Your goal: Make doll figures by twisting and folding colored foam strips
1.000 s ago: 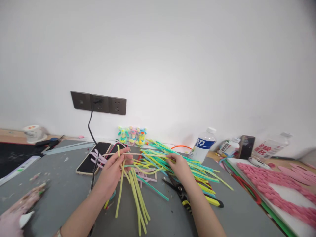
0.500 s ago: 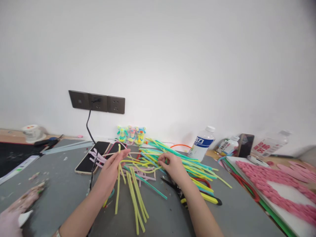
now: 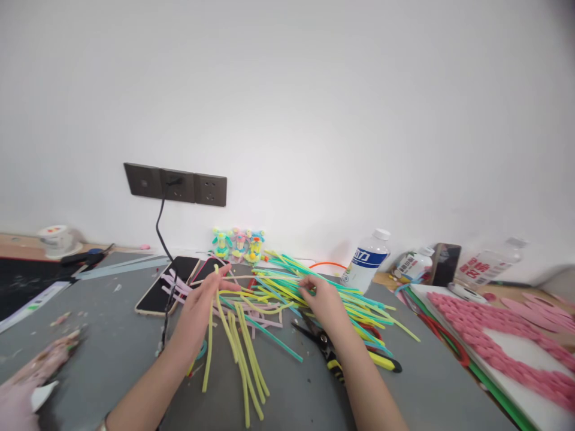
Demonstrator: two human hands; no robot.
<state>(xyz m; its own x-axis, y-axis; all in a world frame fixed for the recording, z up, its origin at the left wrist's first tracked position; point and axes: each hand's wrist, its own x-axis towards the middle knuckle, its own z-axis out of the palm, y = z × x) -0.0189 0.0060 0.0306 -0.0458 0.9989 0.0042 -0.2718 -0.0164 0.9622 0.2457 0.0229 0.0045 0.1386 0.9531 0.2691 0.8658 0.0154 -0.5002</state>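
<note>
One pale stem [image 3: 256, 278] spans my hands above the grey mat [image 3: 112, 347] | right hand [image 3: 322, 300] has just edged outward, so it likely runs straighter | left hand [image 3: 200, 305] clamped on yellow stem [image 3: 208, 353] | right pinch: I can't tell

Clutter around the blue-labelled bottle [image 3: 367, 261]
Left of the bottle, three small fuzzy figures [image 3: 239, 245] stand by the wall [image 3: 314, 120]; farther left come a socket panel [image 3: 177, 184] with a black cable [image 3: 160, 232] plugged in, a phone [image 3: 157, 293] lying flat and a white tub [image 3: 58, 242]; right of the bottle, a smaller bottle [image 3: 413, 264], a dark upright slab [image 3: 446, 265], a clear bottle with red lettering [image 3: 487, 264] and a pink braided piece [image 3: 512, 350]
</note>
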